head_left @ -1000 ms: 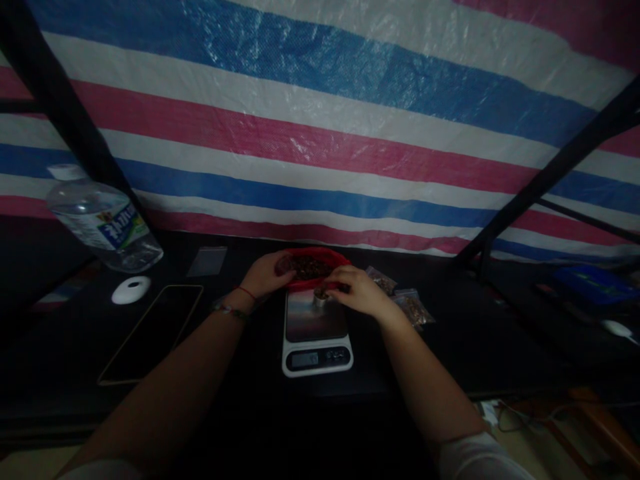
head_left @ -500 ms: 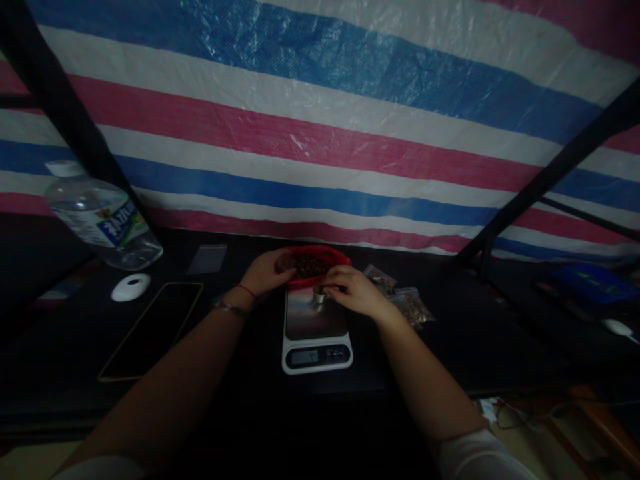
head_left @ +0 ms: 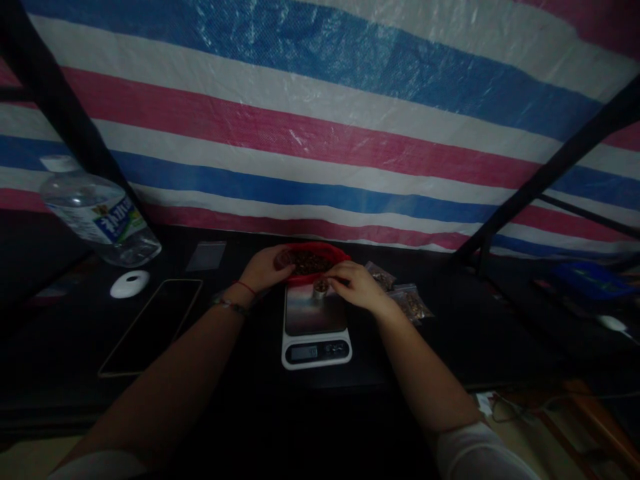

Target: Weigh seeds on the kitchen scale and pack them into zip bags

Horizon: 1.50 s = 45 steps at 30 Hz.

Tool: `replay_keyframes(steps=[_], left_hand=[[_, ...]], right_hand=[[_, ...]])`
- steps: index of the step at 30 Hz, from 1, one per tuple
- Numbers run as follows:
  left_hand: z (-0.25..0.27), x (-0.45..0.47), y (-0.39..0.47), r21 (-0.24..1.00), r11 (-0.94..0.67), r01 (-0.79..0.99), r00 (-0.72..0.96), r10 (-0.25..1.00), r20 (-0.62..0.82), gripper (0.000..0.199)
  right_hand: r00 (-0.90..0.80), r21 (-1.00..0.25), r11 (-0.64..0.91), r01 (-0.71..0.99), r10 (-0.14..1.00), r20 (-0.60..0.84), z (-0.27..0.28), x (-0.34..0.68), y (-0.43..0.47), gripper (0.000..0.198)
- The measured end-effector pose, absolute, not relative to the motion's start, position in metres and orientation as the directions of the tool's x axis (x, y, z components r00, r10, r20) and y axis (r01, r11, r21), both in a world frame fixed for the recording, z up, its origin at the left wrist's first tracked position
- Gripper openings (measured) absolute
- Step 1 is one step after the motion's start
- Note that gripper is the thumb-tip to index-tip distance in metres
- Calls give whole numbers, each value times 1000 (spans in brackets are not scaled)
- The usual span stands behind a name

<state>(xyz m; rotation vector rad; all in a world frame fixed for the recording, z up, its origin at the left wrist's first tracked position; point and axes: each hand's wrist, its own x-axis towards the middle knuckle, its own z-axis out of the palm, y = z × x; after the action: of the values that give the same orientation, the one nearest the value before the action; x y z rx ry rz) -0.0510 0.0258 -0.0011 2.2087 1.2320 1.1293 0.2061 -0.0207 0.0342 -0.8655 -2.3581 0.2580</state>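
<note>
Dark brown bean-like pieces fill an open red bag (head_left: 334, 252) behind the kitchen scale (head_left: 318, 327). My left hand (head_left: 267, 270) is closed on the bag's left side, thumb over its rim. A small metal cup (head_left: 321, 288) with brown pieces in it stands on the scale's plate, at its far end. Just right of the cup, my right hand (head_left: 354, 283) has its fingertips drawn together by the bag's near rim; anything between them is too small to make out. The scale's display is lit, but its digits are blurred.
Small clear bags of brown pieces (head_left: 411, 303) lie right of the scale. To the left are a phone (head_left: 153, 327), a white rounded object (head_left: 129, 284), a flat clear bag (head_left: 206, 256) and a plastic bottle (head_left: 103, 217). A striped sheet (head_left: 320, 133) hangs behind.
My right hand's fingers have drawn back from over the small cup toward the bag's rim, so the cup's contents now show. My left hand stays on the red bag.
</note>
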Motion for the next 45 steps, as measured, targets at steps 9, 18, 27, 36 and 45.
replay_keyframes(steps=[9, 18, 27, 36, 45], left_hand=[[-5, -54, 29, 627, -543, 559, 305, 838, 453, 51], [6, -48, 22, 547, -601, 584, 341, 792, 507, 49], [13, -40, 10, 491, -634, 597, 423, 769, 480, 40], [18, -36, 6, 480, -638, 602, 456, 768, 449, 41], [15, -22, -5, 449, -655, 607, 498, 754, 428, 48]], right_hand=[[-583, -386, 775, 501, 632, 511, 35, 206, -23, 19], [-557, -455, 711, 536, 703, 442, 34, 214, -19, 41], [-619, -475, 673, 567, 729, 292, 26, 213, -13, 55], [-610, -484, 703, 521, 703, 365, 18, 202, -13, 39], [-399, -609, 655, 448, 756, 519, 24, 199, -17, 42]])
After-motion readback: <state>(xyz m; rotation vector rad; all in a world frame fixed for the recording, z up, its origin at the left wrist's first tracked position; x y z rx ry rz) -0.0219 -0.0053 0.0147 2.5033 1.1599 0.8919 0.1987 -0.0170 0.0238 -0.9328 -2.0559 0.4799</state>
